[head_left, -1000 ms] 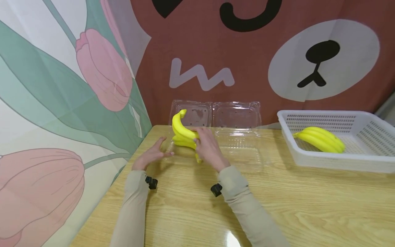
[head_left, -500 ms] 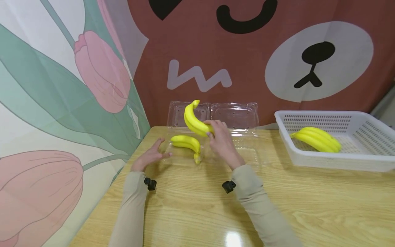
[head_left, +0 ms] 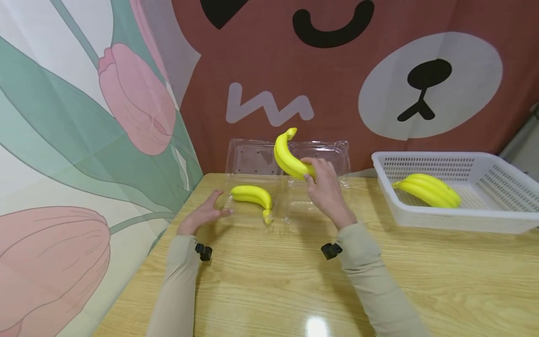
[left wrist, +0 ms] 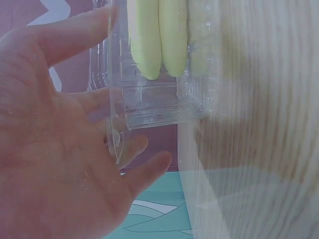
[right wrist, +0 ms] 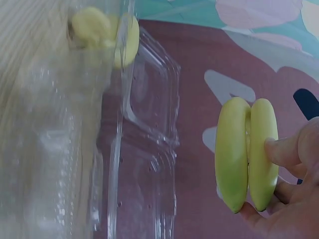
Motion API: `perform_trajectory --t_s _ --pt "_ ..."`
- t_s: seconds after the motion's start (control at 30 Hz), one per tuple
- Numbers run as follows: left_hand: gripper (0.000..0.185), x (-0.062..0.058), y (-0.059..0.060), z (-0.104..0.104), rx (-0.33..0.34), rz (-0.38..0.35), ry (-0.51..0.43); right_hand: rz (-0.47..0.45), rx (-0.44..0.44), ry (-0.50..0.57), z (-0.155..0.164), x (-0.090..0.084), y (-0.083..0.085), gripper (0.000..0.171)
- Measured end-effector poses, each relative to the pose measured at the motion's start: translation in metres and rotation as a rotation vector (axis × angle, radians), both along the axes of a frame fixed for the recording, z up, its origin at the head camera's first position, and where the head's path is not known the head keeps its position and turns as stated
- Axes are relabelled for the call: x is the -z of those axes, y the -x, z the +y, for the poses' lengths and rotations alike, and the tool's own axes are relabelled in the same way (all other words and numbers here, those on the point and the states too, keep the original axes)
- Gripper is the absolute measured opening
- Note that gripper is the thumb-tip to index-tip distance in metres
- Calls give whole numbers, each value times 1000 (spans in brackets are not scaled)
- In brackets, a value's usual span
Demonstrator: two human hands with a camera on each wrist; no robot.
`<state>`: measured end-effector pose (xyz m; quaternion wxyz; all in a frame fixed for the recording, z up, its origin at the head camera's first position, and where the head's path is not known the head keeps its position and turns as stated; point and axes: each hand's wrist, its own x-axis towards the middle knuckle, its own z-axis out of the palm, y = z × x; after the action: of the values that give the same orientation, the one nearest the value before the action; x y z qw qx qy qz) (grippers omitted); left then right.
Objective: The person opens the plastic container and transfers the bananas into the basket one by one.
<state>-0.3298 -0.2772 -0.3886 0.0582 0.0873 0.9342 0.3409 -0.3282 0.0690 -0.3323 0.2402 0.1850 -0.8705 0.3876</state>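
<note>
My right hand (head_left: 327,191) holds a small bunch of yellow bananas (head_left: 287,157) above the clear plastic clamshell container (head_left: 296,206). In the right wrist view, two bananas of this bunch (right wrist: 232,154) show side by side, with the thumb against one. A second bunch of bananas (head_left: 252,193) lies in the container's left compartment, stem toward me. At the container's left edge is my left hand (head_left: 202,216), its fingers spread. The left wrist view has that hand's fingertips right at the clear rim (left wrist: 115,107), near the ends of two bananas (left wrist: 158,40).
The container's two-part lid (head_left: 257,159) stands raised at the back against the brown bear-print cloth (head_left: 269,61). To the right, a white slatted basket (head_left: 459,217) holds another bunch of bananas (head_left: 431,191). A flower-print cloth (head_left: 84,140) borders the wooden table (head_left: 261,290) on the left.
My right hand has lifted its banana bunch off the other bunch and carried it up and to the right, over the right compartment. The left hand has stayed at the container's left edge.
</note>
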Motion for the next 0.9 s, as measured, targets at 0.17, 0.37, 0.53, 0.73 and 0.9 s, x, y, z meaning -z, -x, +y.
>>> perform_trajectory --t_s 0.17,0.37,0.53,0.73,0.9 --pt "85 1 1 -1 8 8 -5 18 18 4 15 -1 0 42" --pt "84 2 1 -1 1 2 -8 30 31 0 34 -1 4 40" --pt "84 1 0 0 -14 -30 -32 43 63 -33 52 1 6 40" --pt "84 1 1 0 -12 -31 -37 66 95 -75 74 4 7 39" --pt "84 -1 1 1 -10 -38 -33 88 122 -106 95 3 6 38"
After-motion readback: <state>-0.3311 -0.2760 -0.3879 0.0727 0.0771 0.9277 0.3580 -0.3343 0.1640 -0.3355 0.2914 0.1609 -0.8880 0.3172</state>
